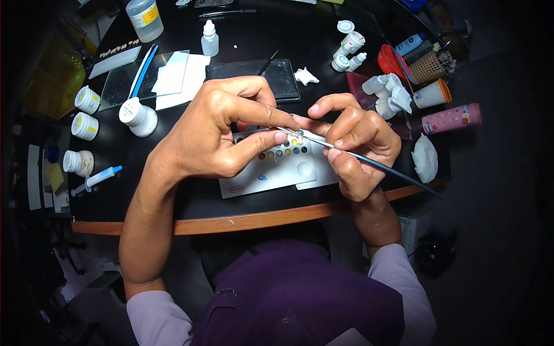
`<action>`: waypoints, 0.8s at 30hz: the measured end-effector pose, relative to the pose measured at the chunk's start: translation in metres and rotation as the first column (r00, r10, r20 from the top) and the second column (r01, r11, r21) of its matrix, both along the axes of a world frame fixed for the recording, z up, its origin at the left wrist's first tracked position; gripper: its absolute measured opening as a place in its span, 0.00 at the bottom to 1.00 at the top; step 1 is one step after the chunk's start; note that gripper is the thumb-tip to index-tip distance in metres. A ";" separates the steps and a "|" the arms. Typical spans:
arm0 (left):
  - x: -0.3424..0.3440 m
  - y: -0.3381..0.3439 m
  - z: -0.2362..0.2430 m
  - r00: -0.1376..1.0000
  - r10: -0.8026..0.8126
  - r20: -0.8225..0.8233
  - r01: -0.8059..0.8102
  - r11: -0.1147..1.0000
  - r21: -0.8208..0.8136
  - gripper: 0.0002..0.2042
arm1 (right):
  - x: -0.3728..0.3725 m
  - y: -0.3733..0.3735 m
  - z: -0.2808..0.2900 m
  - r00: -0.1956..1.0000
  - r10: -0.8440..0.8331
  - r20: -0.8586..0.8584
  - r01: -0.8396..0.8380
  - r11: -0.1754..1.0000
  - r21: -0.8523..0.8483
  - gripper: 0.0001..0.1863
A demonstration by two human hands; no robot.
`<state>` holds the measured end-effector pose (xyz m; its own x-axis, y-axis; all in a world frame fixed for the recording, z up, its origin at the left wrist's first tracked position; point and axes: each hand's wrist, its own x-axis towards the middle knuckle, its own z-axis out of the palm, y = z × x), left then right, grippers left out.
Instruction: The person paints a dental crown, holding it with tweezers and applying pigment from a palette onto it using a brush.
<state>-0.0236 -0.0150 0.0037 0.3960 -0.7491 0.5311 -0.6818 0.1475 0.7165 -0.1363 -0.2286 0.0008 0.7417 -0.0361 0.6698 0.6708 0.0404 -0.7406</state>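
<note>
My left hand [213, 127] is closed in a pinch, thumb against index finger, on a thin metal tool whose other end is hidden. Beside those fingertips shows a small cream tooth-like piece [299, 140]; I cannot tell whether the tool grips it. My right hand [366, 135] holds a fine brush [398, 172] with a dark handle, its slim metal front reaching left to the left fingertips. The brush tip is too small to make out. Beneath both hands lies a white palette [245, 183] with rows of coloured dots and a blue smear.
Left: lidded white jars [86, 99], a syringe [101, 177], a glass slab [115, 86]. Behind: a black tray [283, 81], a dropper bottle [210, 40], a large bottle [144, 22]. Right: small bottles [376, 85], a pink cylinder [452, 119], crumpled tissue [425, 158]. The wooden table edge [259, 219] runs in front.
</note>
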 end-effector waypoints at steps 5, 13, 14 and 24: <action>-0.001 -0.001 -0.001 1.000 0.002 -0.016 -0.002 1.000 0.003 0.13 | -0.001 -0.001 0.001 1.000 -0.026 0.000 0.025 0.998 -0.064 0.06; 0.000 0.000 -0.002 1.000 0.008 -0.006 -0.008 1.000 0.005 0.13 | 0.002 -0.004 0.001 0.998 -0.033 0.045 0.041 0.985 -0.170 0.07; 0.000 0.000 -0.002 1.000 0.007 -0.003 -0.007 1.000 0.005 0.13 | 0.001 -0.001 0.001 0.998 -0.047 0.039 0.052 0.988 -0.142 0.07; -0.001 -0.001 -0.001 1.000 0.013 -0.021 -0.012 1.000 0.024 0.12 | 0.001 -0.001 -0.001 0.995 -0.077 0.061 0.085 0.988 -0.131 0.06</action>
<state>-0.0241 -0.0155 0.0029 0.4162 -0.7565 0.5045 -0.6683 0.1217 0.7338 -0.1357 -0.2292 -0.0006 0.7018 -0.0021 0.7124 0.7077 -0.1122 -0.6975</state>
